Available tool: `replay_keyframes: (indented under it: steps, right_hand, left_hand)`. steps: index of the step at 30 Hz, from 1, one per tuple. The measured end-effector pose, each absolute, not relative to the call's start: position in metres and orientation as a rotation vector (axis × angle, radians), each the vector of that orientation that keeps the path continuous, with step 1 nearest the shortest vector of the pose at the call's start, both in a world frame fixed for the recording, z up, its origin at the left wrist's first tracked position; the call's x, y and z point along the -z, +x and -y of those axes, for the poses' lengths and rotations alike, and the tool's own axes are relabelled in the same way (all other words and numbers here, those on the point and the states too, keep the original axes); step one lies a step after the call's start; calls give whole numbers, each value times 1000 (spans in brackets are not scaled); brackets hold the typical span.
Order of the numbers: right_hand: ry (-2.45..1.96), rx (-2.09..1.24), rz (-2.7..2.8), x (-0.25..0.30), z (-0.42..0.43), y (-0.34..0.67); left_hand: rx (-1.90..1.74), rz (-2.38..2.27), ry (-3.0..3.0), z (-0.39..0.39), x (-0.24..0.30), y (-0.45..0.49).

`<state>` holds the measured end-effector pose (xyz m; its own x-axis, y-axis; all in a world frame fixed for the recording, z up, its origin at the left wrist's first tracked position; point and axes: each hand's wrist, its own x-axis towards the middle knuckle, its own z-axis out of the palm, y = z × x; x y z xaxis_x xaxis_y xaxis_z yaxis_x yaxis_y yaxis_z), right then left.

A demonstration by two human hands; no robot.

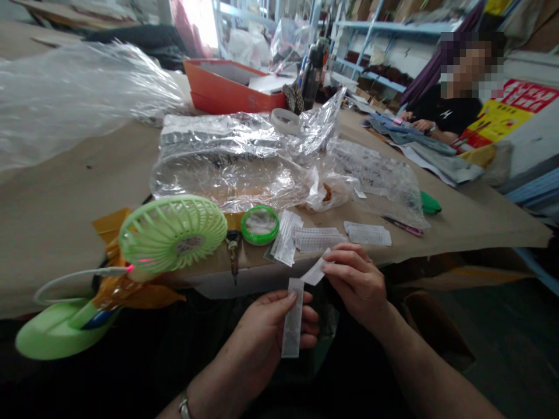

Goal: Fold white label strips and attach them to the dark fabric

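Down below the near edge of the counter (65,198), both hands were closed on one thing. The left hand (266,326) held a narrow white label strip (293,323) upright, thumb across its front and fingers curled behind, gripping its middle. The right hand (358,279) pinched a small white flap (315,272) between thumb and fingertips. The flap slanted up and away from the strip's top end. It seemed to be joined there, though the join was too small to make out for certain.

By its look the strip was thin paper or film: nearly weightless, limp, and easy to crease or tear. It probably bent wherever it was not supported, so a flat hold along its length, as the left hand had, suited it better than a grip at one end. The flap likely needed only a light pinch at its free corner, and if it was sticky it would cling to the skin.

On the counter just beyond the hands lay more label strips (318,238). A green ring-shaped lid (259,225) and a pale green fan (172,233) stood to their left, with crumpled clear plastic bags (227,163) behind. Another person (441,110) sat at the far right end.
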<state>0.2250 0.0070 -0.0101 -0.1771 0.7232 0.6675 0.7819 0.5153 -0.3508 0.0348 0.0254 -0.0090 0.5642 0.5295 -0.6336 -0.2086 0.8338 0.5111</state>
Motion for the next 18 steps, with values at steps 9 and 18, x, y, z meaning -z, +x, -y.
replay_keyframes:
  steps: [9, 18]
  right_hand:
    - [-925, -263, 2117, 20, 6, 199]
    - [-980, -354, 2145, 23, 10, 205]
  left_hand:
    - [-461, -754, 300, -22, 12, 33]
    - [-438, -742, 282, -21, 13, 33]
